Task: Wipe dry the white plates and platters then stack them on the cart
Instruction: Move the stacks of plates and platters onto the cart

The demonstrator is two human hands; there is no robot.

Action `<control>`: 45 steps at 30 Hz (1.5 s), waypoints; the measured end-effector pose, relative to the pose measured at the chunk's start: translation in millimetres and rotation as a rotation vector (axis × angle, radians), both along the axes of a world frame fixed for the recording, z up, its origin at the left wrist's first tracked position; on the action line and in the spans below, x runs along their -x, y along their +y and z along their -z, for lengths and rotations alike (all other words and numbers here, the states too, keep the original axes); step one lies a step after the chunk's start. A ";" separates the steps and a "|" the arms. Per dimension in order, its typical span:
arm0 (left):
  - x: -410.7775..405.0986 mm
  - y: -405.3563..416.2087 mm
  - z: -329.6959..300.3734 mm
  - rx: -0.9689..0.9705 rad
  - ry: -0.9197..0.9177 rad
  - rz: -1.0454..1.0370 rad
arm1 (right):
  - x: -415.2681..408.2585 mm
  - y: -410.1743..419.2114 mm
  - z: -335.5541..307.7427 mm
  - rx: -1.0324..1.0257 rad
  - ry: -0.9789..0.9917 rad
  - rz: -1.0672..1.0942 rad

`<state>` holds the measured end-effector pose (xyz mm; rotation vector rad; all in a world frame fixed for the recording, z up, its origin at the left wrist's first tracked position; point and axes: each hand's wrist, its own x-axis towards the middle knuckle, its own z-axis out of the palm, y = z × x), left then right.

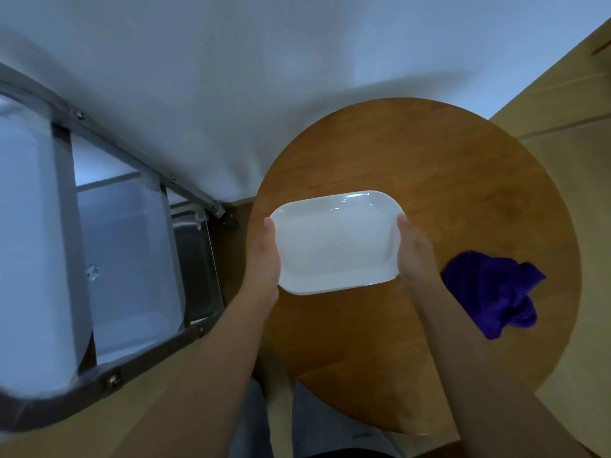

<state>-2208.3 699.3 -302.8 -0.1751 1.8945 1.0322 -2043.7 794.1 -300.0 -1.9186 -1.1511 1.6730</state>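
Note:
A white rectangular platter (335,241) with rounded corners is held level over the round wooden table (429,180). A second white rim shows just under its near edge, so it may be more than one piece. My left hand (264,259) grips the platter's left edge, thumb on the rim. My right hand (413,249) grips the right edge in the same way; the fingers of both are hidden underneath. A crumpled purple cloth (496,292) lies on the table to the right of my right hand. The metal cart (109,246) stands at the left.
The cart has a dark metal frame (139,361) and pale shelves; a steel tray (195,259) sits low on its right side. A white wall fills the top. Light wooden floor shows at the right and below. My legs are under the table's near edge.

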 end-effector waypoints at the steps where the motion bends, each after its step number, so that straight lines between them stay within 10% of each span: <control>1: 3.2 -0.4 -7.7 -0.014 0.020 -0.006 | 3.8 1.3 -6.4 0.004 0.014 0.011; 22: 222.4 -207.7 -274.5 -0.378 0.356 -0.280 | 229.3 -142.8 -281.7 -0.179 0.374 -0.266; 45: 411.7 -375.5 -124.0 -0.185 0.235 -0.315 | 429.5 -319.5 -138.2 0.033 0.072 -0.339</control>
